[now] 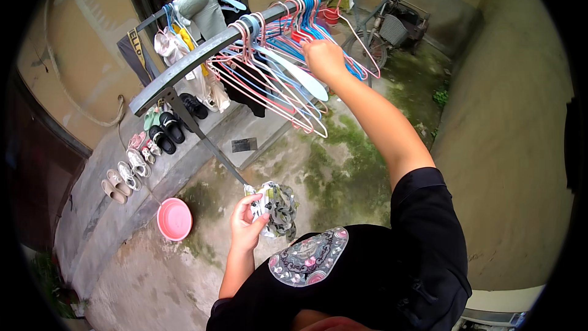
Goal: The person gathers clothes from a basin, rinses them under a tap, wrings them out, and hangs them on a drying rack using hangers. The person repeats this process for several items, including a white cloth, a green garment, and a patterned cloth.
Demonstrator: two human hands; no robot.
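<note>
My left hand [246, 223] grips a bunched cloth [280, 209] with a white, green and black leafy print, held low in front of my chest. My right arm stretches up to the clothes rack, where my right hand [324, 60] is curled among blue and pink hangers [308, 9]. Its fingertips are hidden, so whether they hold a hanger is unclear. More pink, white and blue hangers [275, 96] hang to the left of that hand, one of them a broad pale-blue hanger [298, 76]. All hook over the rack's near metal rail [197, 55].
Garments [172, 48] hang on the far rail. Several shoes [138, 163] line the concrete step, with a pink basin [174, 219] below it. A rack leg [225, 161] slants down near my left hand. A cycle with a basket [392, 32] stands by the wall.
</note>
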